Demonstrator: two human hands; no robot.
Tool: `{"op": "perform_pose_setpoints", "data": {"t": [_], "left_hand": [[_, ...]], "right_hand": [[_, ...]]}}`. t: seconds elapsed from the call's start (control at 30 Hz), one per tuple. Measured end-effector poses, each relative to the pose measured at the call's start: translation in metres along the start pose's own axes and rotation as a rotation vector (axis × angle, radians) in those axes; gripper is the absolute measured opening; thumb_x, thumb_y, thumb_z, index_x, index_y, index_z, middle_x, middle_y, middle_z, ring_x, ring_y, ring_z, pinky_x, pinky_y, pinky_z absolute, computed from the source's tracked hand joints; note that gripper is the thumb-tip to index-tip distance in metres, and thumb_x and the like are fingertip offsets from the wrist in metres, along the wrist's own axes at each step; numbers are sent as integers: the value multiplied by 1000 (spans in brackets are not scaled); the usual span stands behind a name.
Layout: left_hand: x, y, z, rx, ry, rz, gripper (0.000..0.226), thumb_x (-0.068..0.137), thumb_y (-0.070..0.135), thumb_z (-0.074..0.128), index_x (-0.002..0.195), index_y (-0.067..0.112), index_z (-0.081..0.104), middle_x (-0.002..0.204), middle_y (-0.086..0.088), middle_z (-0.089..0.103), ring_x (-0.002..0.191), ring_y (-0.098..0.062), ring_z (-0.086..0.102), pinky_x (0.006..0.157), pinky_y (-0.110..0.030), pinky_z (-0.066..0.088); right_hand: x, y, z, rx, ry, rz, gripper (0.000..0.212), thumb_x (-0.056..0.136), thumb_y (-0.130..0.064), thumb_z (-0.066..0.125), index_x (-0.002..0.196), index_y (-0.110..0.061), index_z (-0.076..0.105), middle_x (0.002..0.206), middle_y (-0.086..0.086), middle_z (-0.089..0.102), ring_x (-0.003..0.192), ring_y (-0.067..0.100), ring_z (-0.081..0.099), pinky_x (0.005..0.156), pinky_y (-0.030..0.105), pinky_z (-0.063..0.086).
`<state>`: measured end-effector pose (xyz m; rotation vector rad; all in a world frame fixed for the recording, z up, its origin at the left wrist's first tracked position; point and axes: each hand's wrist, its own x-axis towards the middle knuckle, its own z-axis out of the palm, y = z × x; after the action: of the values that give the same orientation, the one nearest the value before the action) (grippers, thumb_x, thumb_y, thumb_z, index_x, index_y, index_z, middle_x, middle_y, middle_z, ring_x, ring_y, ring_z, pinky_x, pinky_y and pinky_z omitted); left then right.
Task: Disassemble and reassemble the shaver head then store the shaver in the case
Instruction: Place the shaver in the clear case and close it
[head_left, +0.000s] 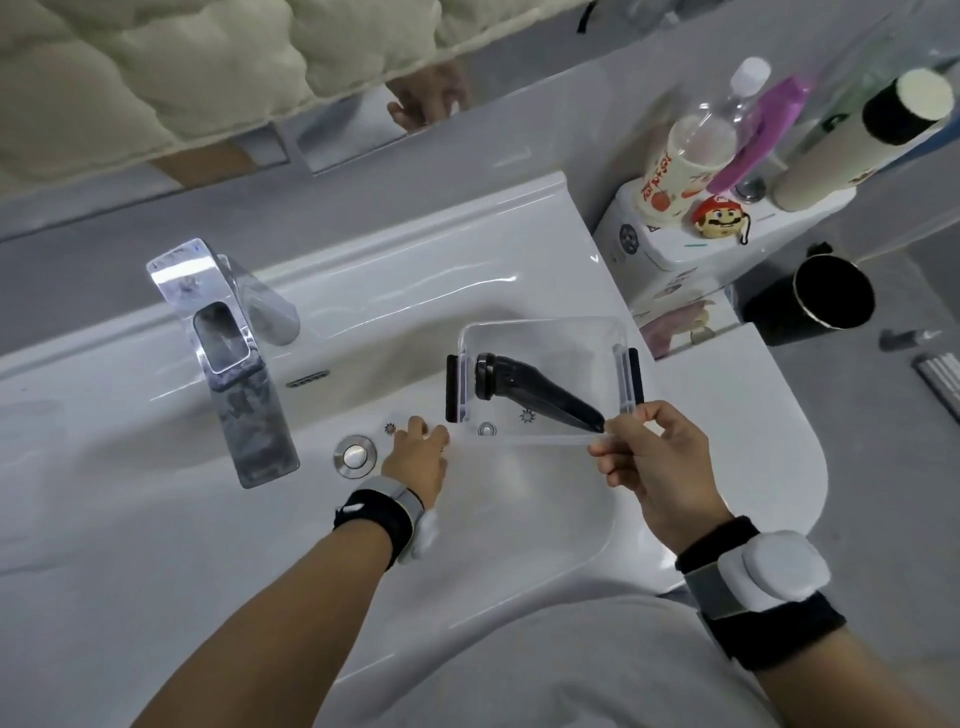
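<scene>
1. Nearest the camera, two bare forearms are seen reaching over a white sink (156, 519), each wrist wrapped in a black band carrying a white device.
2. Further on at the right, the near right corner of a clear plastic case (545, 364) is pinched by the right hand (660, 467); its grip is closed on the transparent rim, thumb and fingertips curled round the edge.
3. At the left, the left hand (415, 457) is lowered into the basin with its fingertips on the white surface near the case's left corner; whether anything is held in its grip cannot be told.
4. Just left of that hand, a small toothed cutter (390, 428) is seen lying on the basin, beside the round metal drain plug (356, 455).
5. Through the clear case, a small ring part (487, 429) and a second toothed cutter (528, 415) are seen.
6. Inside the case, the black shaver (535, 389) is laid slantwise, its round head toward the left wall and its handle tip near the right hand's fingers.
7. Black latches are seen on the case's left and right sides.
8. Beyond, a chrome faucet (228, 353) is mounted at the back left.
9. Farthest right, a bottle (691, 156), a red-capped figurine (719, 215) and a black cup (831, 296) are seen.
</scene>
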<state>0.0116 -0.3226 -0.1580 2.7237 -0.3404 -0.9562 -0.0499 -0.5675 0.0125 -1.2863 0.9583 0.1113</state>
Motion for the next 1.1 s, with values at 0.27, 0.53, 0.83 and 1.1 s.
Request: {"op": "perform_pose_setpoints", "data": {"t": [0.27,0.53,0.83,1.1], "left_hand": [[-23,13,7,133,-143,21,30,89,5,44,119,5,44,120,-16,43,99,-35,52,79,-40,48],[-49,14,14,221,-230,-6,28,88,5,46,116,5,49,121,-15,51,104,-34,56,81,-37,44],[-78,11,13,-96,-288,52,27,87,8,51,103,8,72,116,-4,68,108,-24,61,88,-23,45],[-120,17,0,-385,-403,131,25,83,17,55,100,21,73,97,15,64,88,-3,60,77,-13,45]], "right_hand": [[-6,3,0,-31,4,-5,19,88,1,61,81,-10,47,65,24,67,44,23,53,41,26,46],[-11,4,-4,-29,-15,-15,17,87,1,60,86,-11,47,65,24,67,43,23,53,40,27,45],[-18,9,-7,-38,-67,-47,17,88,-1,60,83,-11,47,65,23,68,43,23,54,41,26,46],[-25,12,-7,-44,-83,-72,16,86,0,60,83,-11,47,62,22,68,40,22,52,40,24,44]]}}
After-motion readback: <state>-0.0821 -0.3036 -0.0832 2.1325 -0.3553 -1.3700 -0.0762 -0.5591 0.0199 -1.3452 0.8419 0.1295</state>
